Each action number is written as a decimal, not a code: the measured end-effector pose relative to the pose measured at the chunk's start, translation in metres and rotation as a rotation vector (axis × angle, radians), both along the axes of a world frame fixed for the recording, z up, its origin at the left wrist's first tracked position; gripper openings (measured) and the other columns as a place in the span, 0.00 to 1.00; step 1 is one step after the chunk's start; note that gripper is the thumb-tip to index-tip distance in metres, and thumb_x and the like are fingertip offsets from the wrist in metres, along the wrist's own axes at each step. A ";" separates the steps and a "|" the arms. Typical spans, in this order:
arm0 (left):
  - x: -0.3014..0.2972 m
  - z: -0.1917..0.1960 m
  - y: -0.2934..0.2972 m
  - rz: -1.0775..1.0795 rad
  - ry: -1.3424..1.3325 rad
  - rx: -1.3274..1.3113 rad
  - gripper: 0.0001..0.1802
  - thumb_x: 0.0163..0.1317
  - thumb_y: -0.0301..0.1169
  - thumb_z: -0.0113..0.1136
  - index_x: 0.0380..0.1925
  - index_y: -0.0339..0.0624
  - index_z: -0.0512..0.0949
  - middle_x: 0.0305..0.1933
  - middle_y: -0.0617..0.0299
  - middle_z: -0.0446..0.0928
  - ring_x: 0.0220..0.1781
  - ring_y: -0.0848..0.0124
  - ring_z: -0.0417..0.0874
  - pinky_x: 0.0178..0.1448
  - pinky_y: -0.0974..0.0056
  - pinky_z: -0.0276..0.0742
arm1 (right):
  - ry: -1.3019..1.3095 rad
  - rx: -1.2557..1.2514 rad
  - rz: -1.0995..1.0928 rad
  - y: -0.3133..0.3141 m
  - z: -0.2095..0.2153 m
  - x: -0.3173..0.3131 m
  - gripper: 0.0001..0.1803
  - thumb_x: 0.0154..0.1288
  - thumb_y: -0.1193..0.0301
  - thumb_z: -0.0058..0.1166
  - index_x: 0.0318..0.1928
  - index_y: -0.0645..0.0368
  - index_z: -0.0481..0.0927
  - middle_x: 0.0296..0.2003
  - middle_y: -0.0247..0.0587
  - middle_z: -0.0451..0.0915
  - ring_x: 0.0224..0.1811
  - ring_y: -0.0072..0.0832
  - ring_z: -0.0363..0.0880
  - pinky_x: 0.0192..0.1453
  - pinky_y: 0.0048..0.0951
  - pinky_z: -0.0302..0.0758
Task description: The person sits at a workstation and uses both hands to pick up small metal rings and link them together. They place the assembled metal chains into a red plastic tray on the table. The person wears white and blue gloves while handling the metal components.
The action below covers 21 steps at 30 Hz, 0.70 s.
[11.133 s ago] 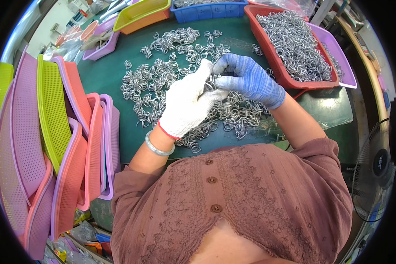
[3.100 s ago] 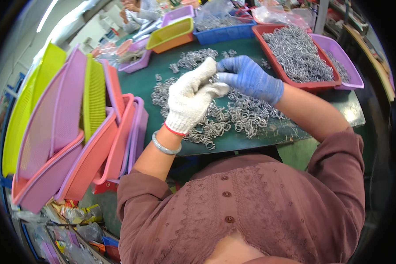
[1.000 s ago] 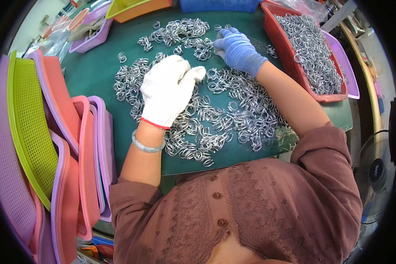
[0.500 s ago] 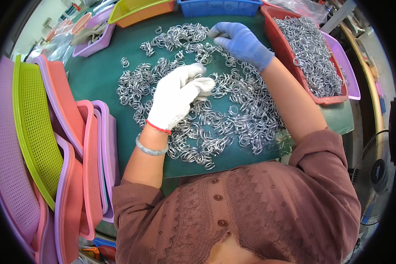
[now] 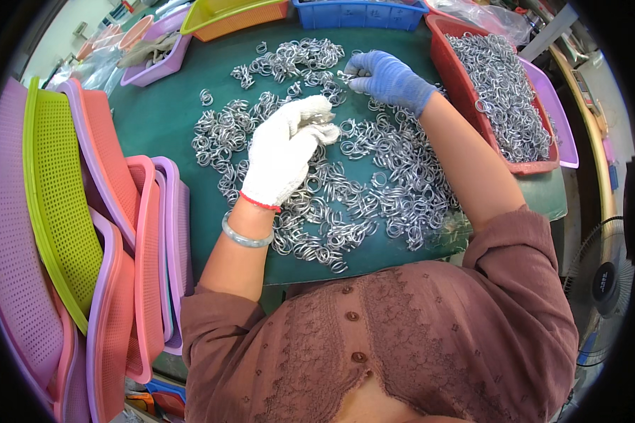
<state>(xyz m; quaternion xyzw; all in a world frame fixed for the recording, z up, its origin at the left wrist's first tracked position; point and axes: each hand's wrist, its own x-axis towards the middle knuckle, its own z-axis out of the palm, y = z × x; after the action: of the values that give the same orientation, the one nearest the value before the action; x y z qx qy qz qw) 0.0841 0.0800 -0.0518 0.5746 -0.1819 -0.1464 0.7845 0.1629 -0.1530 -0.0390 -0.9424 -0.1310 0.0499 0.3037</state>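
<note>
My left hand (image 5: 283,154), in a white knitted glove with a red cuff edge, is closed above the left part of the heap. Something greyish shows between its thumb and fingers, too covered to make out. My right hand (image 5: 391,81), in a blue glove, pinches a small silvery metal ring (image 5: 345,77) at its fingertips, beyond and to the right of the left hand. Loose coiled metal rings (image 5: 402,173) lie spread over the green tabletop (image 5: 155,127) under and around both hands. Another cluster of rings (image 5: 296,56) lies farther back.
A red bin (image 5: 453,74) full of rings stands at the right, beside a purple tray (image 5: 561,134). Yellow (image 5: 236,25) and blue bins (image 5: 360,15) line the far edge. Stacked plastic baskets (image 5: 56,183) fill the left. A fan (image 5: 603,282) stands at the lower right.
My right hand has come slightly nearer and to the right, and a ring now shows at its fingertips. My left hand's fingers have drawn closer together.
</note>
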 end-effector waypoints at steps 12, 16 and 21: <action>-0.008 0.006 -0.010 0.093 -0.100 -0.164 0.26 0.61 0.13 0.42 0.62 0.27 0.64 0.51 0.49 0.77 0.46 0.66 0.82 0.53 0.65 0.78 | 0.143 0.635 0.127 0.010 0.039 -0.079 0.16 0.60 0.76 0.57 0.49 0.67 0.78 0.36 0.37 0.81 0.40 0.19 0.78 0.46 0.22 0.75; -0.011 0.010 -0.010 0.086 -0.169 -0.119 0.26 0.62 0.14 0.42 0.62 0.27 0.63 0.52 0.49 0.77 0.48 0.65 0.81 0.54 0.65 0.78 | 0.032 0.600 0.147 0.010 0.033 -0.085 0.16 0.61 0.76 0.57 0.50 0.66 0.78 0.36 0.36 0.81 0.40 0.20 0.78 0.47 0.24 0.76; -0.009 0.006 -0.008 -0.013 -0.039 -0.249 0.25 0.61 0.15 0.42 0.60 0.27 0.65 0.51 0.49 0.77 0.48 0.65 0.82 0.55 0.63 0.78 | 0.064 0.648 0.113 0.012 0.039 -0.096 0.16 0.61 0.76 0.56 0.50 0.66 0.78 0.38 0.36 0.81 0.41 0.20 0.77 0.49 0.24 0.75</action>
<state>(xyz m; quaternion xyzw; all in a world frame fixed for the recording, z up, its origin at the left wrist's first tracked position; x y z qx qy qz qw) 0.0754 0.0725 -0.0454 0.4742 -0.2178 -0.1164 0.8451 0.0667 -0.1410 0.0002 -0.7858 -0.1826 0.0518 0.5886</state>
